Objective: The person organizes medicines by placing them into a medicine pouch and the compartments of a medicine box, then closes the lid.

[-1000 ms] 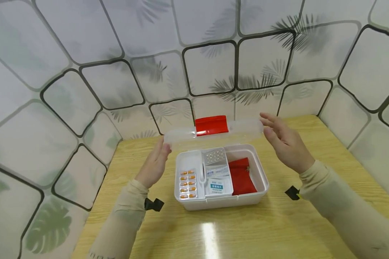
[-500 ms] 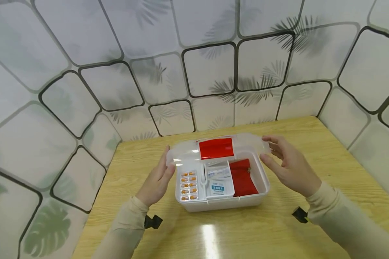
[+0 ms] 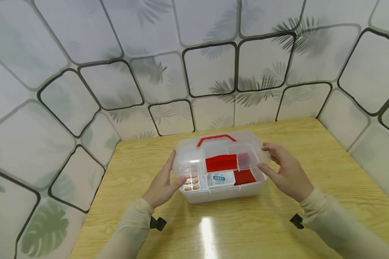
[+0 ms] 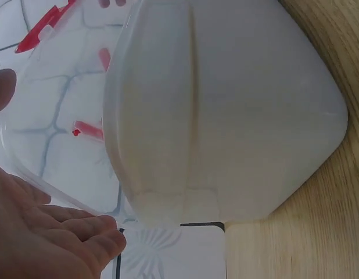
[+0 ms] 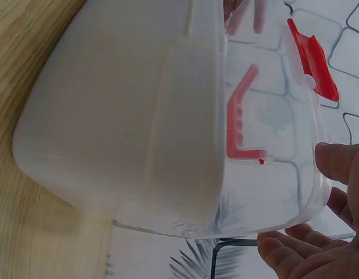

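Note:
A white plastic medicine box (image 3: 220, 195) stands on the table. Its clear hinged lid (image 3: 190, 154) tilts partway down over it, with a red latch (image 3: 221, 163) at the front and a red handle (image 3: 217, 137) on top. The left hand (image 3: 162, 184) holds the lid's left side, thumb at the front edge and fingers along the side. On the right side, the right hand (image 3: 286, 173) grips the lid between thumb and fingers. Inside lie an orange capsule blister pack (image 3: 192, 182), a white and teal packet (image 3: 219, 178) and a red pouch (image 3: 244, 177), partly seen through the lid.
The box rests on a light wooden table (image 3: 246, 230), which reaches back to a patterned wall (image 3: 210, 68). Black straps hang at the left wrist (image 3: 157, 223) and the right wrist (image 3: 297, 221).
The lid has swung down and forward from nearly upright, now covering the rear of the box. Both hands have come down with it, and the box has shifted slightly away.

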Available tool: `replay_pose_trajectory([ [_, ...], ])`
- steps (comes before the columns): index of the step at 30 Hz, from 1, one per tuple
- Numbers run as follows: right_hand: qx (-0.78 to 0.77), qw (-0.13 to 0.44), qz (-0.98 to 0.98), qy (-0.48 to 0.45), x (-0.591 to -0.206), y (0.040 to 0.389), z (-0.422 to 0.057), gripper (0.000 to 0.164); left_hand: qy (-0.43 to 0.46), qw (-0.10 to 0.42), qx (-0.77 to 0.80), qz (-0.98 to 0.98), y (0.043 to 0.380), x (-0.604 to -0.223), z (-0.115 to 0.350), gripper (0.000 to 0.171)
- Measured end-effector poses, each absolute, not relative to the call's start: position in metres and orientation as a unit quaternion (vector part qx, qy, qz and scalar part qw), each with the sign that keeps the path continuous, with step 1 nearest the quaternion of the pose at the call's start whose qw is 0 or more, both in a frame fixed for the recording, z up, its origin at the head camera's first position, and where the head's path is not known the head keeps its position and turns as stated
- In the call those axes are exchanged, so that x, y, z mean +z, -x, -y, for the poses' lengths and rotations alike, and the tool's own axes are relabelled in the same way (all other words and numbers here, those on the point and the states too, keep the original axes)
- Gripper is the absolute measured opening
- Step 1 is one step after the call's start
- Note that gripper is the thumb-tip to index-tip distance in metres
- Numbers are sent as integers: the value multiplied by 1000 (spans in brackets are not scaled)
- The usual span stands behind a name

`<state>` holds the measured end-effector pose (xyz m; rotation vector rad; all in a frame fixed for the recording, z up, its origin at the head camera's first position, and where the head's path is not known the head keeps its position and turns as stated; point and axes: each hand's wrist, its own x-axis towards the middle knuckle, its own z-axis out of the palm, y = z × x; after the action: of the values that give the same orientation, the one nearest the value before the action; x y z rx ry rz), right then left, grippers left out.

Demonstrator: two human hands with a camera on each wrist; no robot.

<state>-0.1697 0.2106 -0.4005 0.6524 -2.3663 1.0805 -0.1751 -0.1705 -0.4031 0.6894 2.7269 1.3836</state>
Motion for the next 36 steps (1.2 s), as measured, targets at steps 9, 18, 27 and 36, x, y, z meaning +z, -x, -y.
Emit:
replay_pose_trajectory([
  [9,334,257,879,-223,-422,176,-211,55,-203,-12,419,-885,194,-419,165,96],
  [18,334,282,872,-220,-436,180,-206,54,-204,-17,420,-884,202,-429,165,98],
  [27,319,285,875,-227,-444,178,-206,55,-180,-10,409,-894,198,-436,162,99],
  [36,314,294,871,-238,-450,178,-207,57,-190,-29,418,-888,195,-444,160,97],
])
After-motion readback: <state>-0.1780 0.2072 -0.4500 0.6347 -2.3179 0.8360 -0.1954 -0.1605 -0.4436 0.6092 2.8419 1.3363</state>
